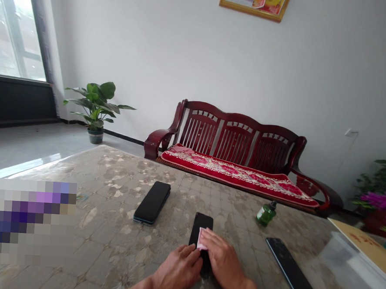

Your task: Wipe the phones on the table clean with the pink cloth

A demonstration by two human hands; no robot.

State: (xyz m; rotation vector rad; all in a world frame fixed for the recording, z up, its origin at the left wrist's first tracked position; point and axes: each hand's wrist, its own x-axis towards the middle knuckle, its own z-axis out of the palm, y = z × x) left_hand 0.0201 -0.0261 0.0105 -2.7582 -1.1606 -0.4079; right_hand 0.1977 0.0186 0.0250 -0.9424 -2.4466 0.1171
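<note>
A black smartphone (202,222) lies flat on the table, partly hidden under both hands. My left hand (180,266) grips its left edge with bent fingers. With fingers pressed together, my right hand (220,255) holds a small pale pink cloth (202,239) against the dark screen. Left of them lies a stack of phones (153,203), its upper screen dark; how many are in it I cannot tell. A small green bottle with a black pump top (266,213) stands to the right. Nearer my right arm is a long dark phone-like slab (293,272).
The table (114,248) has a patterned, glossy cover. A clear plastic box (349,263) and a tan board (363,242) sit at its right edge. Beyond it are a red wooden bench (235,140) and a potted plant (97,108). A pixelated patch hides the left side.
</note>
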